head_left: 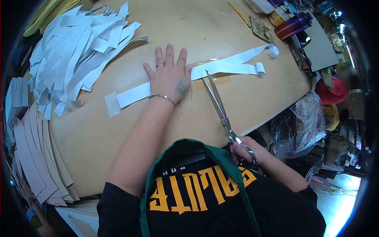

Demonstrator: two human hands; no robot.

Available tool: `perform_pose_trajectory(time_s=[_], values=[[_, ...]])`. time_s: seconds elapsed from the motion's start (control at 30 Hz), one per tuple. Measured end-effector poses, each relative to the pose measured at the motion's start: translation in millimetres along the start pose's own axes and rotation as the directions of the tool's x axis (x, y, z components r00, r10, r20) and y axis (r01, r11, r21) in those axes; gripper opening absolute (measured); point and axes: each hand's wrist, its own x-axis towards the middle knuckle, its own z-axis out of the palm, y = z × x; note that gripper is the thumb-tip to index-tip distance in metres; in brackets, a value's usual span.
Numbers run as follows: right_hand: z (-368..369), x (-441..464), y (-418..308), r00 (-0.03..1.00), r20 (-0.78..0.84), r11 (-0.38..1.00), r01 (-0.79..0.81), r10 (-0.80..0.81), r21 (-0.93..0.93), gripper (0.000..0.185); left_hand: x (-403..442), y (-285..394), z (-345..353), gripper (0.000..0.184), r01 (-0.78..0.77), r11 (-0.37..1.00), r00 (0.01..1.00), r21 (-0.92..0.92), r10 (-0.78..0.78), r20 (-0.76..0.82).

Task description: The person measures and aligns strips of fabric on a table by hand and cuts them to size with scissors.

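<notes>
My left hand [170,77] lies flat with its fingers spread, pressing a white strip [135,94] onto the table. That strip runs from a small pale piece [112,104] on the left, under the hand, to a rolled end on the right. A second white strip [252,53] lies along it and ends in a small roll [272,51]. My right hand [246,150] is closed round the handles of large metal scissors [219,104]. The scissor blades are slightly apart, their tips at the lower edge of the white strip, just right of my left hand.
A heap of cut white strips [75,51] covers the back left. Stacked pinkish pieces [33,158] lie at the left edge. A pencil [239,15], a dark purple bottle [293,26] and a plastic-wrapped bundle [302,122] are on the right side.
</notes>
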Motion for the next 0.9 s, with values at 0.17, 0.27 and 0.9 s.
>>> perform_pose_trajectory(time_s=[0.17, 0.27, 0.9], values=[[4.9, 14.0, -21.4, 0.996, -0.081, 0.999, -0.044, 0.044, 0.002, 0.065, -0.2, -0.8, 0.0, 0.049, -0.005, 1.0, 1.0, -0.021, 0.005, -0.005], [9.9, 20.4, -29.7, 0.987, -0.133, 0.996, -0.09, 0.092, 0.02, 0.065, -0.1, -1.3, 0.7, 0.049, -0.011, 1.0, 1.0, -0.027, 0.011, -0.01], [19.6, 24.9, -34.4, 0.965, -0.224, 0.991, -0.132, 0.136, 0.033, 0.048, 0.0, -2.1, 3.9, 0.048, -0.019, 1.0, 0.999, -0.009, 0.019, -0.031]])
